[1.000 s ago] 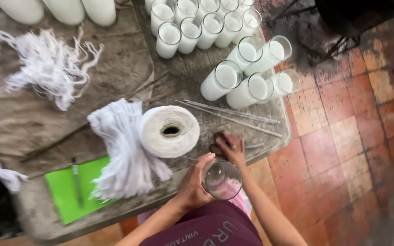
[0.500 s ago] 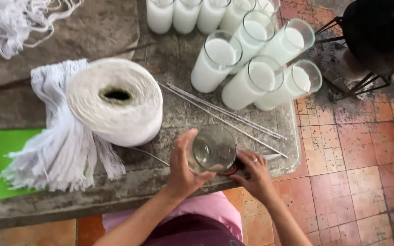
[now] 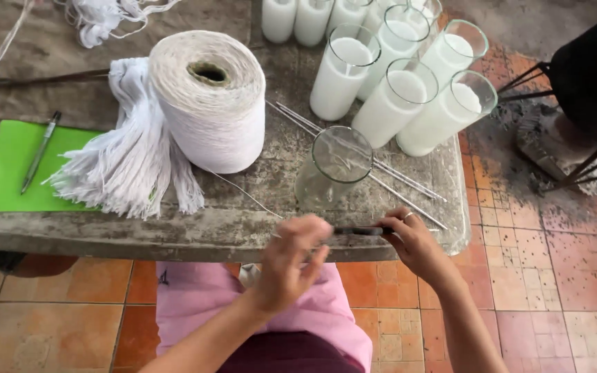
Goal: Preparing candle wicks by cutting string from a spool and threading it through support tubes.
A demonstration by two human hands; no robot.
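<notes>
An empty clear glass point(image 3: 333, 169) stands upright on the worn table point(image 3: 174, 235), near its front edge. Just in front of it, my right hand point(image 3: 416, 245) pinches a small dark flat piece point(image 3: 357, 231) and holds it level over the table edge. My left hand point(image 3: 295, 259) is blurred, its curled fingertips meeting the other end of that piece. Whether it grips anything is unclear. A thin thread point(image 3: 243, 195) runs from the big white spool point(image 3: 209, 100) toward my hands.
Several glasses filled with white wax point(image 3: 395, 103) stand at the back right, some leaning. Thin metal rods point(image 3: 381, 173) lie beside the empty glass. A bundle of white cut strings point(image 3: 129, 162), a green sheet point(image 3: 15, 162) and a pen point(image 3: 39, 148) lie left. Tiled floor and a black stand point(image 3: 589, 76) are right.
My left hand set the empty glass down on the table and let go. Both hands drew back to the table edge, and my right hand picked up the dark piece.
</notes>
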